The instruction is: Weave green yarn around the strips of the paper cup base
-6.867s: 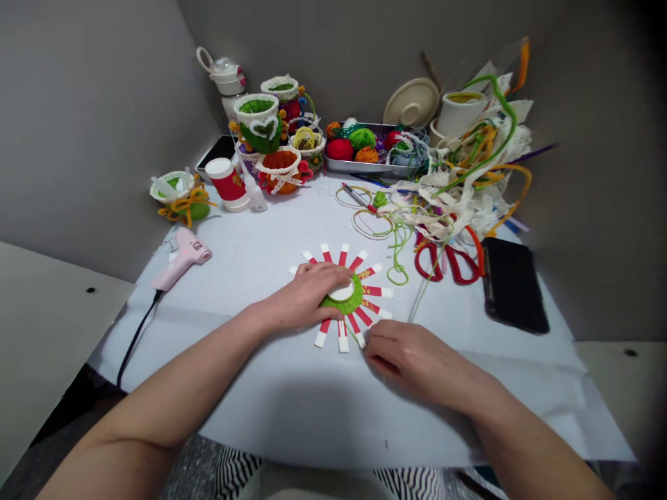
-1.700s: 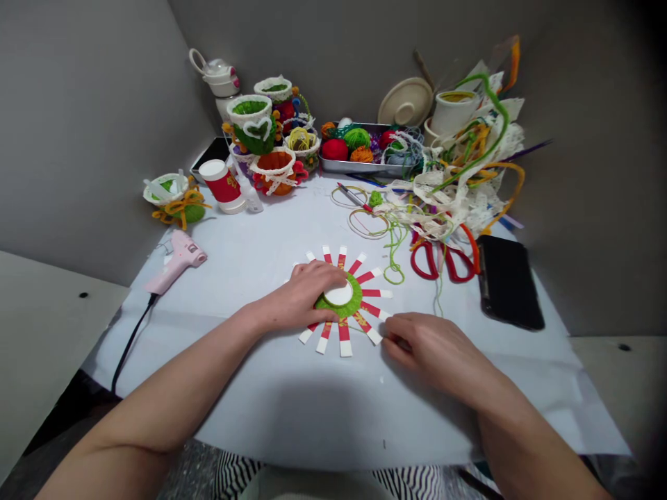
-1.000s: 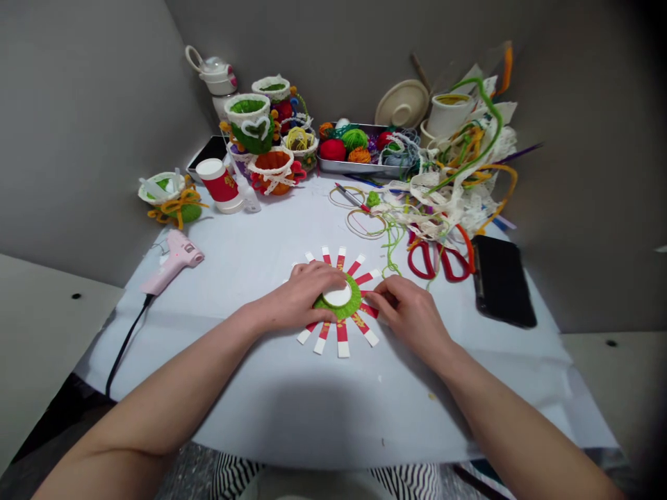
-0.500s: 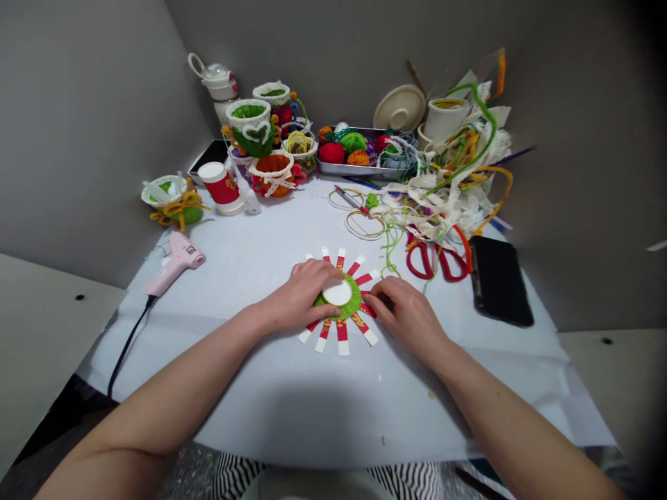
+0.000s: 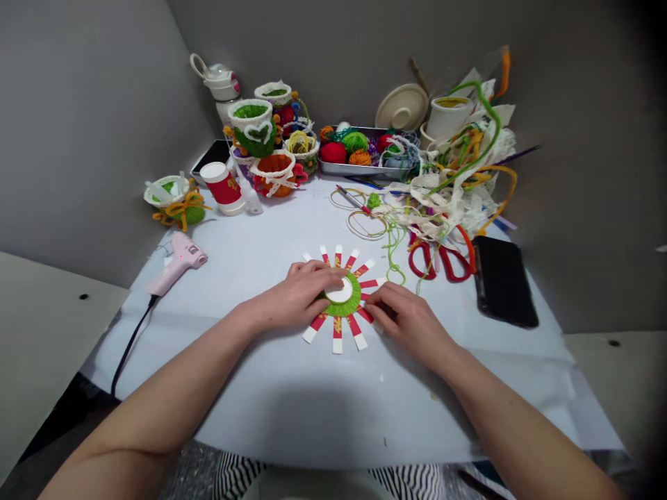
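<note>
A paper cup (image 5: 338,336), cut into red and white strips spread out like sun rays, lies flat on the table. Green yarn (image 5: 353,298) is woven in a ring round its white base. My left hand (image 5: 298,297) grips the cup from the left, fingers over the far side of the ring and thumb at the near side. On the right, my right hand (image 5: 409,311) has thumb and index finger pinched at a red strip by the ring's edge. Whether yarn is also in that pinch is hidden.
A pink glue gun (image 5: 177,265) lies at left. Yarn-wrapped cups (image 5: 255,128) stand behind it, beside a tray (image 5: 359,169) of yarn balls. Red-handled scissors (image 5: 454,267), a black phone (image 5: 505,281) and a heap of lace (image 5: 435,198) are on the right.
The cup has turned slightly under my hands, so its strips point in new directions. My left thumb has drawn back from the ring's near side, and my right hand has moved slightly.
</note>
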`<state>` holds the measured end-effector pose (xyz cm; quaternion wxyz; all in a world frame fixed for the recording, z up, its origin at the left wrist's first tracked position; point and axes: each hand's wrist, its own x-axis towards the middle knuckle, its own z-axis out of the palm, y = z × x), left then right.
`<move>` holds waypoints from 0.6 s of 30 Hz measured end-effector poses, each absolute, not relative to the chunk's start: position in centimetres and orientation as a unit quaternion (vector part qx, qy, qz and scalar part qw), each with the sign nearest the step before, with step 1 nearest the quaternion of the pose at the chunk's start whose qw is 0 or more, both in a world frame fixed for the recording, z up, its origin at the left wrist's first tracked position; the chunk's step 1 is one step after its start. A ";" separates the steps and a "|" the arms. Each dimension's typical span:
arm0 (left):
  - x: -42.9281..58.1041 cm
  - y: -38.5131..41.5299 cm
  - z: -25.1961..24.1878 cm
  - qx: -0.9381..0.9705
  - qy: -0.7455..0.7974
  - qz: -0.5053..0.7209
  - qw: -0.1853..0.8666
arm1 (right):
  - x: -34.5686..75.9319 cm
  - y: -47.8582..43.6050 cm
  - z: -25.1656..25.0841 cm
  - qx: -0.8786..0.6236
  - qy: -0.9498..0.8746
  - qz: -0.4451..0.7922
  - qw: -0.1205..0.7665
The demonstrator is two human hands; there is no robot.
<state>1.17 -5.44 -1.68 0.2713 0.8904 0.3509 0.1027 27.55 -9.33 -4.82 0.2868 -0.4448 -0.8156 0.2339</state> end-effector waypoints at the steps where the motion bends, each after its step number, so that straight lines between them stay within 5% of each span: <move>1: 1.3 -5.5 -1.7 0.889 0.355 0.106 0.268 | 27.5 -9.3 -4.8 -0.445 -0.816 0.232 0.286; 18: 2.0 -5.5 -2.5 0.877 0.379 0.118 0.272 | 30.0 -9.8 -2.4 -0.373 -0.860 0.276 0.211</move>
